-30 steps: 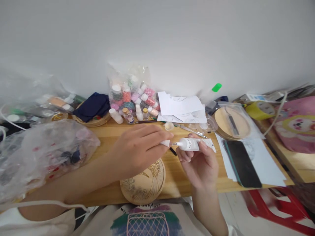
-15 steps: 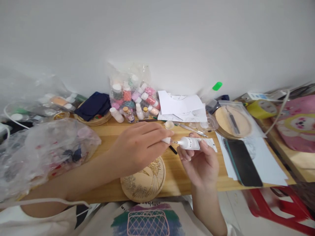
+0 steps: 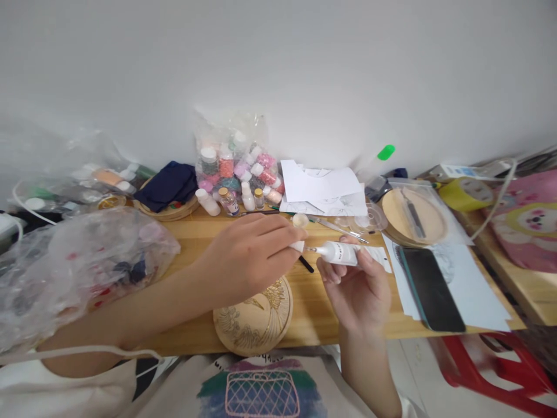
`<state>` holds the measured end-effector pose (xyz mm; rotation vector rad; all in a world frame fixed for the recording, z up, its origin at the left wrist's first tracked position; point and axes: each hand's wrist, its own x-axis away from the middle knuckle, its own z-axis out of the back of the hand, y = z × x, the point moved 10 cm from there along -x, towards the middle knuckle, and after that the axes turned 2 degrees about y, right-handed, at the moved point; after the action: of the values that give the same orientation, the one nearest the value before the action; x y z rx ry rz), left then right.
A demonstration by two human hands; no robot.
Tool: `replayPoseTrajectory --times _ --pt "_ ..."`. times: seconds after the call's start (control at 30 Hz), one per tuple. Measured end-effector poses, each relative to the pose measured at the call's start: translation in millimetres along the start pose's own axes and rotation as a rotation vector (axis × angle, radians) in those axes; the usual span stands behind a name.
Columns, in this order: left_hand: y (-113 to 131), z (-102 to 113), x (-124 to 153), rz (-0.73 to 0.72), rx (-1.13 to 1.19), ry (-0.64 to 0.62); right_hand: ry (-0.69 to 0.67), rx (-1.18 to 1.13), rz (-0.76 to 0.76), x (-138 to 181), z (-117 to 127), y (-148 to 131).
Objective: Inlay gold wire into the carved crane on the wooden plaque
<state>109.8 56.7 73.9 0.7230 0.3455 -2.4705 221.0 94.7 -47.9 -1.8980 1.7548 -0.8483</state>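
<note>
The left hand (image 3: 256,252) is palm down, its fingers drawn together and pinching a small white cap (image 3: 297,247) at their tips; the thumb is hidden beneath. The right hand (image 3: 359,278) is turned palm up, fingers curled around the body of a white tube (image 3: 342,253), with the thumb pressed along its near side. The tube lies roughly level, its printed side showing, its flat end to the right and its thin nozzle pointing left at the cap. Cap and nozzle tip are almost end to end; whether they touch is too small to tell. Both are held over the middle of the wooden table (image 3: 313,313).

Just below the left hand, at the near edge, lies a round carved wooden disc (image 3: 243,334), its far part hidden by that hand. A short black stick (image 3: 306,265) lies between the two hands, and a small pale cup (image 3: 300,221) sits just beyond the left fingertips.

Farther off stand small bottles (image 3: 248,197) before a clear bag of colored jars (image 3: 226,168), with white papers (image 3: 322,183) to their right. On the right lies a dark phone (image 3: 432,290) on drawing sheets (image 3: 478,296), near a plain wooden round (image 3: 391,215). A crumpled plastic bag (image 3: 87,255) fills the left side.
</note>
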Motion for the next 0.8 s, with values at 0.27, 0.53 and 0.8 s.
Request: replayPoseTrajectory --times 0.27,0.53,0.8 --pt "-1.3 -1.7 1.7 0.005 -0.009 -0.022 0.003 0.049 0.033 -1.2 1.9 -4.4" --pt "-1.5 -2.4 2.0 0.005 -0.043 -0.028 0.016 0.083 0.05 0.8 1.2 -5.6" --pt "-1.9 -5.3 1.9 0.0 -0.073 -0.039 0.066 0.14 0.083 2.5 6.1 -8.0"
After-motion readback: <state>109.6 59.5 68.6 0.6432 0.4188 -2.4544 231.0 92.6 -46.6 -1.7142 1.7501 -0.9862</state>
